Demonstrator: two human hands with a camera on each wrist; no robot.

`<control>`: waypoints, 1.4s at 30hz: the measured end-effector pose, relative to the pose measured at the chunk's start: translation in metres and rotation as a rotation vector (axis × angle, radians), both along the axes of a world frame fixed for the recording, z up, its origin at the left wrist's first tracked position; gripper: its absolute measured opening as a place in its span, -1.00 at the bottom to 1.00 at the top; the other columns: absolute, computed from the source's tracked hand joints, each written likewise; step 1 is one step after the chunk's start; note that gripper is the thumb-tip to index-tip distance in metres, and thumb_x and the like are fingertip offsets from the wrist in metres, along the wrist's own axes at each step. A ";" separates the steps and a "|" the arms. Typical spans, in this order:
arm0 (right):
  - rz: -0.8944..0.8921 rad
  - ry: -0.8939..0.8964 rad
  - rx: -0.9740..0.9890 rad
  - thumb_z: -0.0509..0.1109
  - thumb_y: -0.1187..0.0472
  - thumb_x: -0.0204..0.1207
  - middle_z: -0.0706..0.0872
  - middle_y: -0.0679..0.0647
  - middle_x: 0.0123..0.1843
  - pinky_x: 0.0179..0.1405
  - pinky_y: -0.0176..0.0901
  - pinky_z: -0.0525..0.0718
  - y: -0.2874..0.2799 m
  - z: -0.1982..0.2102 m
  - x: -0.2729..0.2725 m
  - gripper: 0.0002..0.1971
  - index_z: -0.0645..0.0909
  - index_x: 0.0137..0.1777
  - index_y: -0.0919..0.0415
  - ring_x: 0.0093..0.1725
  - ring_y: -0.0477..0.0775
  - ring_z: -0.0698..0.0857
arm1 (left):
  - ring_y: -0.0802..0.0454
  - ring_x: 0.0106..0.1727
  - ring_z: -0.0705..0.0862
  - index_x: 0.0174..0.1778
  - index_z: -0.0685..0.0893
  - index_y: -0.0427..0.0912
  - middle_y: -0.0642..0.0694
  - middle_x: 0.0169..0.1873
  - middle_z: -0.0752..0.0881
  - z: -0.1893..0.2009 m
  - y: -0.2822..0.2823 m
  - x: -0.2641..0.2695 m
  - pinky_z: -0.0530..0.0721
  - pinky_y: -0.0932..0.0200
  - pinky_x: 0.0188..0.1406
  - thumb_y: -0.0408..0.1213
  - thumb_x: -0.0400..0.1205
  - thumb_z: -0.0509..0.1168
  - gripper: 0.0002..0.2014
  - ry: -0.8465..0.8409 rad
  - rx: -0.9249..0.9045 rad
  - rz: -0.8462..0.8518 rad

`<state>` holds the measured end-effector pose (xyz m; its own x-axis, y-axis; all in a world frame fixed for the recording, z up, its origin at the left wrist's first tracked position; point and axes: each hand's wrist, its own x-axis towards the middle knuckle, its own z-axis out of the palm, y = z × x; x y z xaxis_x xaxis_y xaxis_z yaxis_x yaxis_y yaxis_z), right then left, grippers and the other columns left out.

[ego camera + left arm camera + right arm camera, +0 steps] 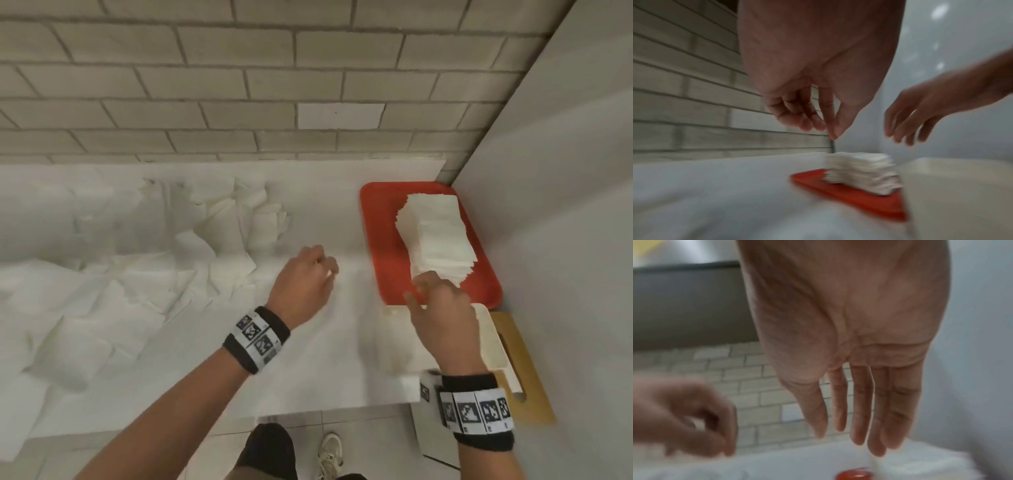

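Note:
A stack of folded white napkins (435,233) (859,170) sits on a red tray (380,219) (859,199) at the right end of a white-covered table (308,359). My right hand (419,287) (849,441) hovers at the stack's near edge with straight, slightly spread fingers and holds nothing. My left hand (327,270) (830,129) is above the table just left of the tray. Its fingers are curled, thumb and forefinger tips meet, and nothing shows between them. Both wrist views are blurred.
A heap of loose unfolded napkins (137,274) covers the table's left half. A cream box (493,346) and a tan board (527,370) lie right of my right wrist. A tiled wall (239,85) runs behind, and a plain wall (565,205) closes the right side.

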<state>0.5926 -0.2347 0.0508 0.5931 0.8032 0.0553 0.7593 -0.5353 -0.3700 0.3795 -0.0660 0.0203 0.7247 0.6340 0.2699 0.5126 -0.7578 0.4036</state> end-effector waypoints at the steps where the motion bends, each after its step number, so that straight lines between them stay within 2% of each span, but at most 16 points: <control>1: 0.036 0.084 0.080 0.57 0.06 0.68 0.86 -0.06 -0.04 -0.07 -0.03 0.80 0.021 0.003 -0.020 -0.86 0.74 0.17 -0.01 -0.08 0.05 0.84 | -0.26 0.05 0.69 0.12 0.81 -0.15 -0.19 0.01 0.70 -0.001 0.037 -0.027 0.76 -0.18 -0.01 -0.44 0.59 0.48 -0.79 0.034 0.000 0.055; 4: 0.130 0.342 0.173 0.58 0.00 0.66 0.88 -0.21 -0.16 -0.05 -0.20 0.80 0.097 -0.013 -0.079 -0.91 0.78 -0.05 -0.05 -0.19 -0.24 0.83 | -0.39 0.43 0.60 0.50 0.68 -0.18 -0.29 0.44 0.65 0.000 0.137 -0.108 0.66 -0.26 0.32 -0.40 0.61 0.46 -0.51 0.317 -0.025 0.225; 7: 0.169 0.473 0.162 0.57 0.03 0.65 0.92 -0.13 -0.11 0.05 -0.16 0.81 0.174 -0.049 -0.128 -0.91 0.80 -0.05 -0.01 -0.11 -0.11 0.89 | -0.29 0.80 0.20 0.77 0.38 0.04 -0.03 0.80 0.27 -0.001 0.200 -0.170 0.40 -0.19 0.63 -0.23 0.69 0.45 -0.30 0.750 0.027 0.147; 10: 0.174 0.544 0.172 0.53 -0.03 0.68 0.93 0.01 0.02 0.10 -0.20 0.78 0.239 -0.074 -0.175 -0.82 0.79 0.08 0.06 0.04 0.11 0.90 | -0.26 0.90 0.00 0.64 0.52 0.09 0.04 0.86 0.12 -0.004 0.226 -0.196 0.20 -0.14 0.80 -0.12 0.80 0.37 -0.54 1.014 0.128 0.006; 14: 0.162 0.533 -0.134 0.36 -0.37 0.69 0.72 0.18 0.47 0.46 0.17 0.64 0.291 -0.095 -0.228 -0.32 0.55 0.57 0.15 0.49 0.33 0.67 | -0.42 0.56 0.64 -0.04 0.88 -0.20 -0.19 0.45 0.73 0.012 0.243 -0.213 0.70 -0.26 0.45 -0.24 0.42 0.77 -0.72 0.685 0.352 -0.093; 17: 0.153 0.484 -0.281 0.35 -0.25 0.72 0.63 0.13 0.62 0.55 0.23 0.48 0.308 -0.104 -0.248 -0.34 0.46 0.71 0.08 0.63 0.32 0.53 | -0.29 0.66 0.52 0.00 0.86 -0.33 -0.13 0.47 0.68 0.041 0.239 -0.220 0.53 -0.14 0.64 -0.23 0.63 0.61 -0.79 0.278 0.258 0.002; 19: 0.168 0.555 -0.239 0.35 -0.16 0.76 0.59 0.12 0.69 0.60 0.17 0.48 0.311 -0.100 -0.249 -0.36 0.43 0.76 0.09 0.67 0.29 0.53 | -0.20 0.57 0.60 0.12 0.86 -0.35 -0.06 0.40 0.70 0.068 0.228 -0.222 0.58 -0.07 0.56 -0.19 0.68 0.57 -0.73 0.063 0.138 0.124; 21: 0.165 0.680 -0.091 0.43 -0.08 0.77 0.64 0.17 0.66 0.53 -0.04 0.56 0.306 -0.089 -0.238 -0.39 0.46 0.74 0.16 0.62 0.30 0.61 | -0.16 0.23 0.78 0.20 0.83 -0.27 -0.11 0.20 0.81 0.091 0.213 -0.225 0.70 0.03 0.24 -0.12 0.71 0.54 -0.71 -0.134 0.007 0.311; 24: 0.191 0.741 0.072 0.48 0.01 0.78 0.66 0.15 0.64 0.28 -0.46 0.43 0.282 -0.067 -0.206 -0.42 0.50 0.73 0.16 0.58 0.19 0.65 | -0.12 -0.21 0.80 0.06 0.70 -0.17 -0.12 -0.17 0.82 0.095 0.197 -0.234 0.77 0.01 -0.28 0.02 0.75 0.47 -0.70 -0.313 -0.178 0.496; 26: 0.183 0.744 0.125 0.50 -0.02 0.76 0.65 0.05 0.63 0.27 -0.51 0.42 0.259 -0.062 -0.180 -0.44 0.53 0.71 0.09 0.52 0.05 0.66 | 0.00 -0.34 0.81 0.01 0.58 -0.11 -0.09 -0.24 0.82 0.079 0.185 -0.236 0.72 0.16 -0.48 0.02 0.73 0.49 -0.70 -0.400 -0.292 0.556; 28: 0.149 0.749 0.147 0.52 0.00 0.75 0.69 -0.04 0.52 0.23 -0.48 0.54 0.230 -0.069 -0.156 -0.57 0.60 0.57 -0.01 0.40 -0.07 0.65 | -0.04 -0.37 0.82 0.09 0.54 -0.07 -0.08 -0.26 0.83 0.051 0.173 -0.235 0.69 0.09 -0.44 -0.03 0.71 0.52 -0.69 -0.424 -0.394 0.602; 31: 0.086 0.654 0.076 0.52 0.06 0.74 0.75 -0.01 0.16 0.15 -0.15 0.71 0.191 -0.094 -0.130 -0.80 0.58 0.22 0.03 0.17 0.13 0.74 | -0.26 -0.23 0.81 0.34 0.49 0.05 -0.15 -0.21 0.82 0.012 0.151 -0.225 0.68 -0.02 -0.16 -0.14 0.72 0.52 -0.62 -0.385 -0.466 0.600; 35: 0.005 0.616 0.016 0.48 0.15 0.74 0.48 -0.03 -0.27 -0.25 -0.07 0.46 0.162 -0.100 -0.122 -0.66 0.34 -0.11 0.05 -0.21 0.16 0.48 | -0.23 -0.49 0.66 0.63 0.37 0.11 -0.25 -0.37 0.67 -0.006 0.123 -0.204 0.58 0.06 -0.39 -0.38 0.79 0.37 -0.45 -0.383 -0.457 0.468; 37: -0.034 0.741 0.107 0.46 0.16 0.77 0.59 0.11 -0.18 -0.15 0.06 0.61 0.157 -0.079 -0.122 -0.78 0.43 0.02 0.06 -0.15 0.25 0.59 | -0.22 -0.44 0.70 0.57 0.52 0.07 -0.20 -0.27 0.77 -0.011 0.117 -0.196 0.60 0.09 -0.25 -0.48 0.81 0.27 -0.53 -0.339 -0.401 0.387; 39: -0.027 0.889 0.268 0.44 0.21 0.81 0.76 0.12 0.11 0.14 -0.04 0.76 0.149 -0.046 -0.125 -0.77 0.53 0.38 0.14 0.21 0.21 0.78 | -0.05 -0.28 0.78 0.16 0.80 0.11 -0.01 -0.05 0.88 -0.016 0.113 -0.187 0.62 0.25 -0.14 -0.60 0.78 0.20 -0.53 -0.316 -0.400 0.345; 42: 0.088 1.072 0.521 0.41 0.36 0.82 0.88 0.08 0.30 0.20 -0.09 0.85 0.133 0.012 -0.130 -0.62 0.48 0.58 0.21 0.35 0.15 0.85 | 0.09 -0.03 0.79 -0.17 0.91 0.16 0.15 0.11 0.89 -0.007 0.095 -0.170 0.60 0.37 0.14 -0.46 0.81 0.22 -0.51 -0.314 -0.690 0.367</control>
<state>0.4622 -0.1015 0.0631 0.4802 0.8711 -0.1028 -0.0423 -0.0941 -0.9947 0.2099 0.0292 0.0132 0.3961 0.9115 -0.1107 0.4653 -0.0954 0.8800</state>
